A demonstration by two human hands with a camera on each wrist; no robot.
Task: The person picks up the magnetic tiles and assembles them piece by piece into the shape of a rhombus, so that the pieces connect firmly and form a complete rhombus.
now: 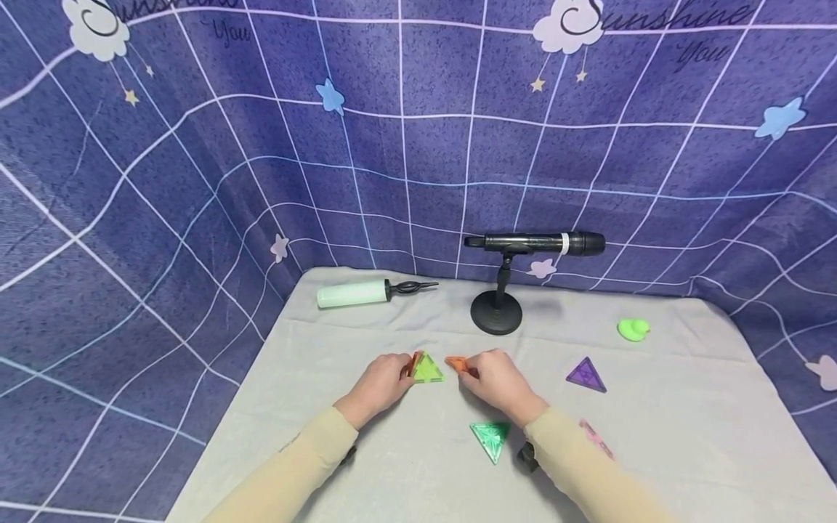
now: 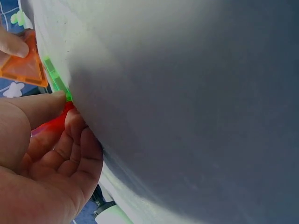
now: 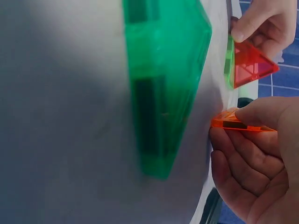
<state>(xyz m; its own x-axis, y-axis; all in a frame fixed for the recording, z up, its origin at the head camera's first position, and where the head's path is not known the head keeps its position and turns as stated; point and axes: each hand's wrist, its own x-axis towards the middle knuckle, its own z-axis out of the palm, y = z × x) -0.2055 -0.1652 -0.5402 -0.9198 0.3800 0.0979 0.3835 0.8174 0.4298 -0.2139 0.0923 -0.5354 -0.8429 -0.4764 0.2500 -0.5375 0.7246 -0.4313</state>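
Note:
My left hand (image 1: 382, 383) pinches a red triangular magnetic tile (image 3: 254, 67) between thumb and fingers, the tile standing upright. Against its lower edge lies a lime-green triangular tile (image 1: 428, 370), flat on the table. A short way to the right, my right hand (image 1: 498, 381) holds an orange triangular tile (image 1: 455, 362) by thumb and fingertips, its point toward the lime-green one with a gap between. Closer to me, a teal-green triangular tile (image 1: 492, 439) lies below the right hand, and it looms large in the right wrist view.
A purple triangular tile (image 1: 587, 375) lies to the right; a pink tile (image 1: 596, 439) shows beside the right sleeve. Along the back are a pale green hand pump (image 1: 353, 293), a microphone (image 1: 523, 243) on a round-based stand, and a green toy duck (image 1: 633, 330). A blue curtain (image 1: 431, 145) hangs behind.

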